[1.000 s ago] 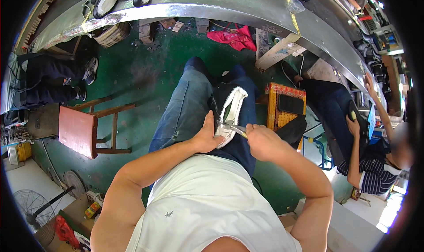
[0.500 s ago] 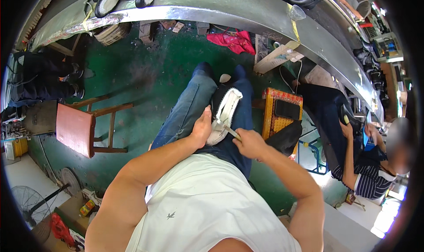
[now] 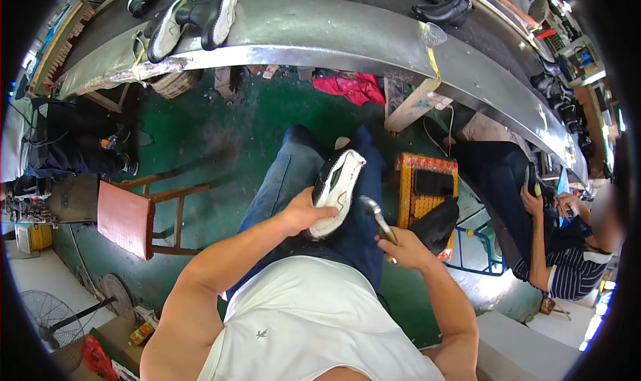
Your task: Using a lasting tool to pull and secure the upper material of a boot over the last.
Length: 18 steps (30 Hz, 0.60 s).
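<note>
My left hand (image 3: pixel 302 214) is closed round a black shoe on my lap, its thumb lying over the pale underside. The shoe (image 3: pixel 339 193) has its whitish bottom turned up, with a dark line across it. My right hand (image 3: pixel 404 249) grips a hammer (image 3: pixel 385 229) by its handle, just right of the shoe. The hammer's metal head points away from me and is apart from the shoe. A small pale piece (image 3: pixel 341 143) shows between my knees, partly hidden.
A metal-edged bench (image 3: pixel 287 47) with black boots (image 3: pixel 214 21) curves across the far side. A pink-topped stool (image 3: pixel 125 217) stands left. On the right, a yellow seat (image 3: pixel 414 211) bears a black phone (image 3: pixel 433 183). Beyond it a seated person (image 3: pixel 561 267) holds a dark shoe.
The hammer has moved off the shoe to the right and been turned in my right hand. My left thumb has come over the shoe's underside, which faces up more fully. The whole view has shifted.
</note>
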Each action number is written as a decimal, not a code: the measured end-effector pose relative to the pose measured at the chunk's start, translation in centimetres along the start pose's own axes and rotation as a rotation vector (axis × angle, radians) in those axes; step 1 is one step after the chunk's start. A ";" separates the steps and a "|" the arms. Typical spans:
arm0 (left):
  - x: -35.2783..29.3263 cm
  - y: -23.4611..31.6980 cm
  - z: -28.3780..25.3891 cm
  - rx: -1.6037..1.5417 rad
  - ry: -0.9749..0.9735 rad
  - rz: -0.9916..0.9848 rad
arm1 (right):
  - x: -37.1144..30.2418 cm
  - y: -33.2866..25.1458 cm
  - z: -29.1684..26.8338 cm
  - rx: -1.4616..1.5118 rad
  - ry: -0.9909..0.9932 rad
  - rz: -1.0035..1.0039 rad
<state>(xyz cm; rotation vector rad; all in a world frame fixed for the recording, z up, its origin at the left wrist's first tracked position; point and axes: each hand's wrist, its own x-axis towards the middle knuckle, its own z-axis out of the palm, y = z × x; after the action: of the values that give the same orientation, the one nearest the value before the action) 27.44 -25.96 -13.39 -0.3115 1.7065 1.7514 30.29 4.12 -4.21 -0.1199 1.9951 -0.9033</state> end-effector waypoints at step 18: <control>12.5 39.0 -18.4 1.880 0.067 0.646 | 6.6 1.6 1.9 0.407 0.140 0.015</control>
<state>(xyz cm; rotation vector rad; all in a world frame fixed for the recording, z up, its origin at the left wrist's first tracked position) -10.43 -37.09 8.06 1.0709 2.7877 -0.1967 28.32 1.53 -10.49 0.1930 1.8921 -1.3175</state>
